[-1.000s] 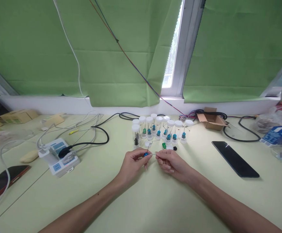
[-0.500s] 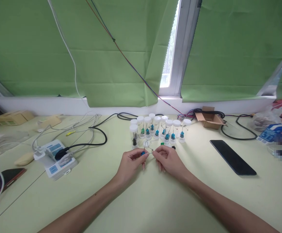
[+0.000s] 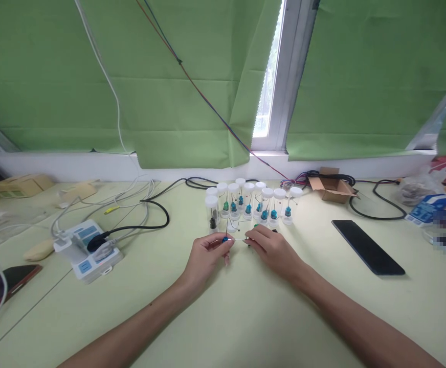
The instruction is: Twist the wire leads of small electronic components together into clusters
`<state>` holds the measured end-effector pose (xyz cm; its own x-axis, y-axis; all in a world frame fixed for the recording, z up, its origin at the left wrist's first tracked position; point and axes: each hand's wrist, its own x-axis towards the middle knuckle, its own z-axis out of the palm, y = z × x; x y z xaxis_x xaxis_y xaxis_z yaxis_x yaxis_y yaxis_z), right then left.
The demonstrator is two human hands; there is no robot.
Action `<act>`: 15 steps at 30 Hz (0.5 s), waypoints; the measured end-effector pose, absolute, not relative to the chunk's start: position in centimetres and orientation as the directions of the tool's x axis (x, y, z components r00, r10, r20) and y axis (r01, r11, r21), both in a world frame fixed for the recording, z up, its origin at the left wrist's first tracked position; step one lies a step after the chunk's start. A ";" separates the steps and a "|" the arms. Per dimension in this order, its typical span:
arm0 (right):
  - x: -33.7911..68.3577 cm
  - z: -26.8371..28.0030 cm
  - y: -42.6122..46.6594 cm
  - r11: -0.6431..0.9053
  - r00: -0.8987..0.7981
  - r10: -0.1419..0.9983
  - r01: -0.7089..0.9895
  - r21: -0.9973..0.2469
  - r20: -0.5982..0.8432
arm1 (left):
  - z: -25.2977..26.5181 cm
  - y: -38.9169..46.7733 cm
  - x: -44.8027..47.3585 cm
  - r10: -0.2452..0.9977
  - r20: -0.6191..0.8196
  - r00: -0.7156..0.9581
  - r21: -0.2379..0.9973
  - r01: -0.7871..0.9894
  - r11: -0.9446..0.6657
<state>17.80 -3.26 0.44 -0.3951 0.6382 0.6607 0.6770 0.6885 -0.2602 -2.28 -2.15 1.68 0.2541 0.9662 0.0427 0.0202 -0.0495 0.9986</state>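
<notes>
My left hand (image 3: 208, 255) pinches a small blue part (image 3: 225, 239) between thumb and forefinger. A thin dark rod (image 3: 227, 225) sticks up from that part. From it a thin pale wire (image 3: 239, 239) runs sideways to my right hand (image 3: 271, 250), whose fingertips are closed at its far end. Just beyond the hands lies a thin bent wire (image 3: 239, 229). Behind them several clear tubes with white caps (image 3: 279, 193) stand upright in a cluster, with blue, green or black parts inside. A small green part (image 3: 256, 225) and a small black piece (image 3: 274, 231) show partly beyond my right hand.
A dark phone (image 3: 366, 247) lies to the right, and an open cardboard box (image 3: 332, 190) sits at the back. A white power strip (image 3: 92, 255) with plugs and cables is on the left. Another phone (image 3: 6, 289) lies at the left edge. Black cables run along the wall.
My right hand has moved slightly right and turned more palm-down, and more of the pale wire shows between the hands. My left hand has barely moved.
</notes>
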 end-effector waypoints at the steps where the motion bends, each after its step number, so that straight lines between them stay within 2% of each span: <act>1: 17.9 0.6 -3.2 0.689 -0.415 0.626 0.690 -0.220 0.660 | 1.7 -2.1 -2.3 0.965 0.044 0.259 0.999 0.016 -0.050; 5: 18.3 0.6 -3.1 0.691 -0.490 0.587 0.718 -0.083 0.645 | 1.6 -2.3 -2.2 0.960 0.035 0.278 0.999 0.010 -0.040; 8: 18.4 0.3 -3.0 0.704 -0.528 0.566 0.710 -0.037 0.633 | 1.4 -2.5 -2.3 0.954 0.050 0.296 0.998 0.010 -0.056; 12: 18.3 0.0 -3.0 0.723 -0.526 0.552 0.688 -0.057 0.648 | 1.3 -2.5 -2.3 0.947 0.070 0.314 0.997 0.019 -0.080; 15: 18.2 -0.1 -2.9 0.736 -0.488 0.565 0.662 -0.140 0.665 | 1.5 -2.5 -2.2 0.944 0.081 0.320 0.995 0.023 -0.093</act>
